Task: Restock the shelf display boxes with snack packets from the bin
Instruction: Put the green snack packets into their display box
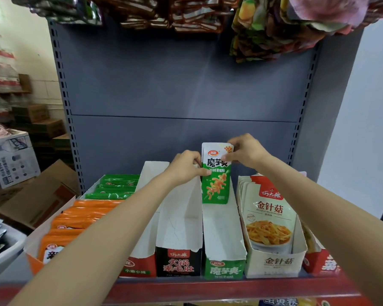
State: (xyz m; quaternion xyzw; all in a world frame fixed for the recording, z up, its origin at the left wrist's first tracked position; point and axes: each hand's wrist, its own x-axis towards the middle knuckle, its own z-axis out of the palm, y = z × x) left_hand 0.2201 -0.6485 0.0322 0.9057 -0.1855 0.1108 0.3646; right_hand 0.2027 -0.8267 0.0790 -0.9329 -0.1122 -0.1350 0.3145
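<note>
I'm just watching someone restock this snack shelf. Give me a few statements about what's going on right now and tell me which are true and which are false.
1. Both hands hold the green packet. True: the left hand pinches its left edge and the right hand its top corner.
2. The green packet stands at the back of the green-fronted box. True.
3. The black-fronted box is packed full. False: only its white inner walls show.
4. The needle mushroom box holds no packets. False: beige packets stand in a row in it.
5. The orange packets lie to the right of the green packet. False: they are at the far left.
</note>
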